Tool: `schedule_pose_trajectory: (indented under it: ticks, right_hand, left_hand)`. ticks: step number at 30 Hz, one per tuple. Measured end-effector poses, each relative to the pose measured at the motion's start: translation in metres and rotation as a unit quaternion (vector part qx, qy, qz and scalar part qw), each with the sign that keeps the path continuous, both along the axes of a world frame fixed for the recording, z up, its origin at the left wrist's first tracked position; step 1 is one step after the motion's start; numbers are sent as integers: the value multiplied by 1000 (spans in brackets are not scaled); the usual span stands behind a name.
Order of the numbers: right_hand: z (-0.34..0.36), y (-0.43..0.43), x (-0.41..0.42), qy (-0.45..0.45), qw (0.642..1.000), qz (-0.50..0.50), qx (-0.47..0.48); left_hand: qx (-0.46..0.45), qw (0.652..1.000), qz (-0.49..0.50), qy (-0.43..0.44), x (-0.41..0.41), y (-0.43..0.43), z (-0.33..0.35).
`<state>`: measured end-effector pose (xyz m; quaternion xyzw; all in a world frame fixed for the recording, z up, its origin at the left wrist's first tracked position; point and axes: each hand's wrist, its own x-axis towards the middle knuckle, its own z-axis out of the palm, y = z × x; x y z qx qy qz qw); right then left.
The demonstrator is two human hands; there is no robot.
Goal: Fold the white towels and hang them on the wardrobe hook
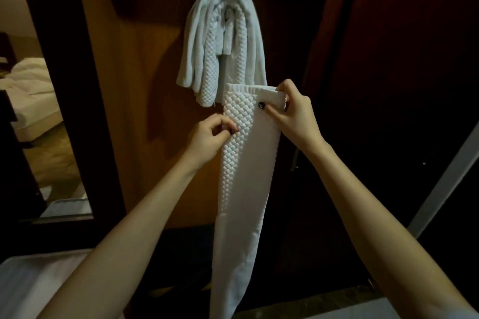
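Head view: right hand point(290, 114) pinches the top corner of the folded towel point(246, 176), left hand point(210, 137) pinches its left edge, keeping the strip narrow just below the hung towels point(223, 41), whose hook is presumably hidden underneath.

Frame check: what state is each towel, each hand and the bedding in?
Hung towels: draped high on the wardrobe, ends hanging down.
Held towel: folded into a long narrow strip, dangling, not yet hung.
Left hand: pinches the strip's left edge.
Right hand: pinches its top right corner.
Bedding: rumpled.
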<state>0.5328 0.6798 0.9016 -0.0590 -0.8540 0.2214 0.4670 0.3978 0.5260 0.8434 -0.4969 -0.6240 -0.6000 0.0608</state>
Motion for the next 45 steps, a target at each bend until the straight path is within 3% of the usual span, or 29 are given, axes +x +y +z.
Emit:
schedule_pose_trajectory:
  ticks: [6, 10, 14, 17, 20, 25, 30, 34, 37, 39, 41, 43, 45]
  right_hand:
    - [43, 17, 17, 56, 979, 149, -126]
    - [36, 18, 28, 30, 968, 213, -130]
    - [-20, 14, 33, 4, 981, 181, -71]
    - [-43, 5, 33, -1, 972, 195, -128]
    - [-49, -6, 32, 7, 961, 217, -174]
    - [-45, -19, 20, 48, 975, 188, -109]
    - [-41, -28, 4, 43, 968, 188, -164]
    - [-46, -34, -1, 79, 970, 130, -192]
    - [-50, -32, 2, 96, 973, 75, -196]
    - [-50, -29, 6, 106, 973, 50, -201]
    - [-49, -27, 12, 112, 971, 24, -209]
    - [-50, -25, 19, 116, 971, 13, -209]
    - [-52, -24, 27, 119, 970, 11, -211]
  left_hand:
    - [-9, 991, -36, 125, 12, 17, 44]
    - [39, 993, -26, 109, 19, 22, 65]
    - [62, 994, -41, 76, 26, 22, 78]
    - [68, 995, -56, 48, 30, 20, 86]
    - [69, 995, -61, 30, 30, 17, 91]
    - [64, 997, -22, 30, 28, 14, 87]
    - [11, 999, 7, 49, 24, 14, 66]
    - [64, 985, 157, 19, 46, 10, -11]
    - [113, 970, 202, -76, 87, 6, -105]
    - [68, 957, 188, -209, 122, 7, -161]
    - [37, 919, 163, -357, 151, 9, -208]
    - [53, 857, 84, -506, 171, 12, -232]
    - [29, 819, 14, -574, 179, 21, -241]
